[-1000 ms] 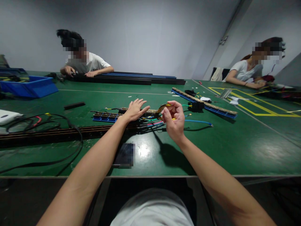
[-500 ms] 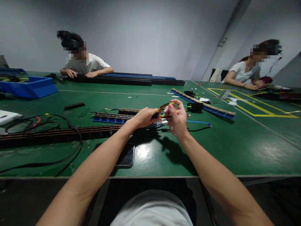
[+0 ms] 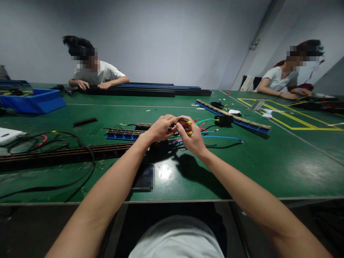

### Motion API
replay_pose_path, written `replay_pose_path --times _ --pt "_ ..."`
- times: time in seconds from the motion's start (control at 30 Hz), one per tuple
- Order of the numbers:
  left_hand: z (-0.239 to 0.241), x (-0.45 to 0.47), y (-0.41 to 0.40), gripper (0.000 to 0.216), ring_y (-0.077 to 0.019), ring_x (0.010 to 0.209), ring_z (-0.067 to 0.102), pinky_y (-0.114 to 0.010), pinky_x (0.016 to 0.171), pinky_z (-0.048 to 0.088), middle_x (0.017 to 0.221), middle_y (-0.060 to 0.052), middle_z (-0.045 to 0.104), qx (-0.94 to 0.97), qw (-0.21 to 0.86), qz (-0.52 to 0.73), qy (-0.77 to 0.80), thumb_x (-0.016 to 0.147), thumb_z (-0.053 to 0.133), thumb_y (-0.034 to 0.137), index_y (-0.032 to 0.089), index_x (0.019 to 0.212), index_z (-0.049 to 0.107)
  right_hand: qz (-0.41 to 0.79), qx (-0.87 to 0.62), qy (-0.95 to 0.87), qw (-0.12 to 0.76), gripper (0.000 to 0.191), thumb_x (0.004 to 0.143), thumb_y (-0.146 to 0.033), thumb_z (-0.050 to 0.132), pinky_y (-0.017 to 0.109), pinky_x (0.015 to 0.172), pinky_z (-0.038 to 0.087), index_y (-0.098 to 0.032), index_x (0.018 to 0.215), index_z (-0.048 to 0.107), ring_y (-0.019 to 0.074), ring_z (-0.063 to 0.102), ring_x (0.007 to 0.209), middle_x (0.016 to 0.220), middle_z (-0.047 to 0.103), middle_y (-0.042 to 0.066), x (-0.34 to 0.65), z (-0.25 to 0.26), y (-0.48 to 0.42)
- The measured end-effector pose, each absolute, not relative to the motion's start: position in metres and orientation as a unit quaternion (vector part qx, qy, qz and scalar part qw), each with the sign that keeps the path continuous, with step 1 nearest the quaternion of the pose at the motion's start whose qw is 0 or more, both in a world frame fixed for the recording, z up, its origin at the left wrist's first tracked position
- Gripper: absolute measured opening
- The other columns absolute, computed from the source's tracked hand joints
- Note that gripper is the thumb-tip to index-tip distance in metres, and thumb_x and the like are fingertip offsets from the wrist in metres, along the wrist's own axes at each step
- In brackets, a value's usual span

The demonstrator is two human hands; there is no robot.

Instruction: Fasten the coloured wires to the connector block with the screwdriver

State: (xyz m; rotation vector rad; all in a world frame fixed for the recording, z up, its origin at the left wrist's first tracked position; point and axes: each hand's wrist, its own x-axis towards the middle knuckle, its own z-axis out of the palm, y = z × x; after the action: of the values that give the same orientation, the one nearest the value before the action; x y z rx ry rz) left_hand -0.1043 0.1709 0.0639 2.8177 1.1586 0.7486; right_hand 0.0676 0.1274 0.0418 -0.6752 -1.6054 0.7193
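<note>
My left hand (image 3: 161, 128) is closed, its fingertips around the black end of what look like pliers with yellow-and-black handles (image 3: 184, 122). My right hand (image 3: 192, 138) is curled round the handles, thumb toward me, and meets the left hand. The jaws are hidden by the fingers. Below and behind the hands, several coloured wires run to the right, among them a blue wire (image 3: 225, 138) and a green wire (image 3: 205, 120). To the left of my hands lies a blue-based strip with brass-coloured rails (image 3: 122, 134). A long dark rail (image 3: 107, 150) lies nearer me.
A phone (image 3: 143, 176) lies near the front edge, under my left forearm. Black cable (image 3: 91, 157) loops at the left. Another blue-based strip (image 3: 252, 125) lies at the right with a black connector (image 3: 224, 120). A blue bin (image 3: 48, 100) stands far left. Two people sit across the table.
My right hand has moved left and closed round the handles, which were spread wider before. My left hand has shifted slightly left and up. More red and green wires show behind the hands.
</note>
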Motion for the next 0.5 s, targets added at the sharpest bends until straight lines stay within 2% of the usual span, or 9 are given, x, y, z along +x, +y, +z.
replay_pose_path --times 0.1,0.17,0.27,0.37,0.5 --pt "0.072 -0.121 0.174 0.054 -0.0299 0.135 0.044 -0.046 0.111 0.037 0.148 -0.008 0.051 0.872 -0.008 0.26 0.416 0.08 0.047 0.021 0.022 0.133 0.055 0.285 -0.304 -0.669 0.616 0.027 0.094 -0.04 0.059 0.03 0.077 0.057 -0.022 0.115 0.057 0.0162 0.073 0.081 0.086 0.073 0.002 0.065 0.043 0.128" --pt "0.072 -0.132 0.178 0.056 -0.0284 0.134 0.044 -0.046 0.111 0.036 0.146 -0.006 0.052 0.831 -0.019 0.29 0.474 0.079 0.042 0.018 0.023 0.134 0.052 0.299 -0.298 -0.654 0.628 0.028 0.093 -0.04 0.06 0.029 0.075 0.056 -0.022 0.115 0.056 0.0159 0.072 0.08 0.084 0.074 0.001 0.067 0.043 0.132" --pt "0.061 -0.143 0.19 0.047 -0.0271 0.129 0.048 -0.045 0.111 0.035 0.135 -0.007 0.059 0.77 -0.043 0.311 0.556 0.086 0.039 0.018 0.023 0.13 0.055 0.356 -0.275 -0.635 0.628 0.03 0.088 -0.036 0.062 0.027 0.067 0.054 -0.021 0.114 0.053 0.0152 0.071 0.077 0.083 0.074 0.0 0.07 0.041 0.138" --pt "0.042 -0.147 0.201 0.037 -0.0274 0.128 0.05 -0.042 0.109 0.037 0.131 -0.01 0.062 0.749 -0.037 0.251 0.612 0.093 0.04 0.027 0.021 0.123 0.06 0.396 -0.263 -0.621 0.623 0.031 0.083 -0.029 0.062 0.025 0.062 0.051 -0.021 0.111 0.051 0.0147 0.069 0.075 0.081 0.073 -0.001 0.071 0.038 0.139" --pt "0.025 -0.15 0.209 0.045 -0.027 0.135 0.046 -0.043 0.111 0.035 0.143 -0.011 0.056 0.75 -0.004 0.176 0.637 0.1 0.038 0.044 0.022 0.136 0.053 0.406 -0.255 -0.639 0.602 0.033 0.081 -0.023 0.059 0.023 0.059 0.049 -0.021 0.113 0.051 0.0133 0.068 0.071 0.081 0.072 -0.001 0.07 0.032 0.13"
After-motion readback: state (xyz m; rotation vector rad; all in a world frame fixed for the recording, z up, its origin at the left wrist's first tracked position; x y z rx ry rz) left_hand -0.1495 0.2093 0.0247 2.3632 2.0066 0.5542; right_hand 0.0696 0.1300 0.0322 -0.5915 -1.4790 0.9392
